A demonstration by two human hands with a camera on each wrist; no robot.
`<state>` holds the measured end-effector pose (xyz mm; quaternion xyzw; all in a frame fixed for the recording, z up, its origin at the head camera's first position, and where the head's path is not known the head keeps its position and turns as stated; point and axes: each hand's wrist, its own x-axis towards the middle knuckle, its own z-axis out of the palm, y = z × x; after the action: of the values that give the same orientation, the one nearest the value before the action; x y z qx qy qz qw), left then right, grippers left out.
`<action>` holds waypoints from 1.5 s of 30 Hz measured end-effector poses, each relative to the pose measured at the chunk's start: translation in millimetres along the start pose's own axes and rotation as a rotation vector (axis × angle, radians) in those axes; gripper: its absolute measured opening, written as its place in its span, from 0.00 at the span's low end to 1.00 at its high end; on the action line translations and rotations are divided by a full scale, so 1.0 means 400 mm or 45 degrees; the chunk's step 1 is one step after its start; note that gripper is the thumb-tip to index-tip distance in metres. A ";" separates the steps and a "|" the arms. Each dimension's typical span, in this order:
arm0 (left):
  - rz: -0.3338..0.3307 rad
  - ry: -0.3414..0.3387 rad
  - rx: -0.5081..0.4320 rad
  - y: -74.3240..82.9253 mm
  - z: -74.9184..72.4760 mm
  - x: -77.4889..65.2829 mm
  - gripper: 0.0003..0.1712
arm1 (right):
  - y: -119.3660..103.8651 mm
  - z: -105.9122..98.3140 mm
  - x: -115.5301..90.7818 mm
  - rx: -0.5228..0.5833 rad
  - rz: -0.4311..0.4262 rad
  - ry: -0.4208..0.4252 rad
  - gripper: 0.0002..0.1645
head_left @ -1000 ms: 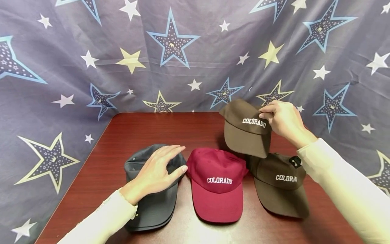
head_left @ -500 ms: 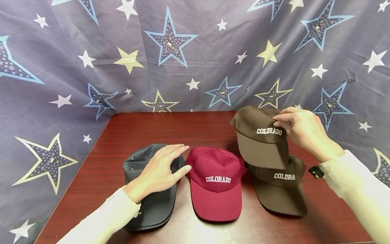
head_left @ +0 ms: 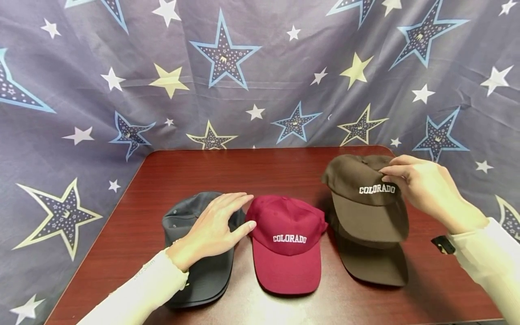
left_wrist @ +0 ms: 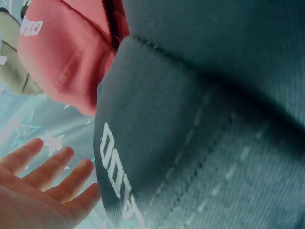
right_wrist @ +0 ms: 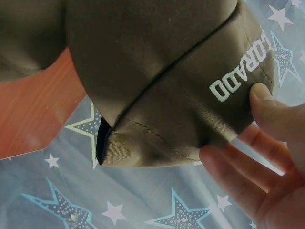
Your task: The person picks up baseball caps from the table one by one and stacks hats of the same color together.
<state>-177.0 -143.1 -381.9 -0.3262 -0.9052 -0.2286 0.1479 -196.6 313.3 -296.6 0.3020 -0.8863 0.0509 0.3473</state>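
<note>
My right hand (head_left: pixel 430 187) pinches the crown of a brown baseball cap (head_left: pixel 367 198) marked COLORADO. That cap overlaps a second brown cap (head_left: pixel 375 264), whose lettering it covers, leaving mostly the brim in sight. In the right wrist view, thumb and fingers press the crown's side beside the letters. Over the dark grey caps (head_left: pixel 203 280) at the left lies my left hand (head_left: pixel 215 225), fingers stretched out. Whether it touches them I cannot tell; in the left wrist view the fingers show beside the grey crown (left_wrist: pixel 157 119). A maroon COLORADO cap (head_left: pixel 286 243) sits between the two hands.
A reddish-brown table (head_left: pixel 227 171) carries the row of caps. Behind it hangs a grey-blue star-patterned cloth (head_left: pixel 260 76). A small black object (head_left: pixel 443 244) shows by my right cuff.
My right hand has brought the held brown cap rightward and down, from behind the row to over the other brown cap, hiding its lettering. My left hand stays nearly still.
</note>
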 end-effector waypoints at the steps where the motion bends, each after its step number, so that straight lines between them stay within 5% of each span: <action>1: -0.001 0.000 0.000 0.000 0.001 -0.001 0.36 | 0.000 -0.002 -0.005 -0.006 -0.001 -0.005 0.15; 18: 0.020 0.013 0.005 0.001 0.007 0.004 0.35 | 0.003 -0.021 -0.072 -0.060 -0.058 -0.031 0.12; 31: 0.059 0.030 0.014 0.007 0.020 0.011 0.35 | -0.003 0.017 -0.122 -0.016 -0.042 -0.033 0.12; 45: 0.073 0.063 0.013 0.012 0.025 0.014 0.34 | -0.017 0.070 -0.181 0.054 0.018 -0.160 0.16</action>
<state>-179.1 -132.1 -386.5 -0.3456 -0.8927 -0.2277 0.1783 -167.4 335.3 -365.2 0.3056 -0.9073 0.0531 0.2840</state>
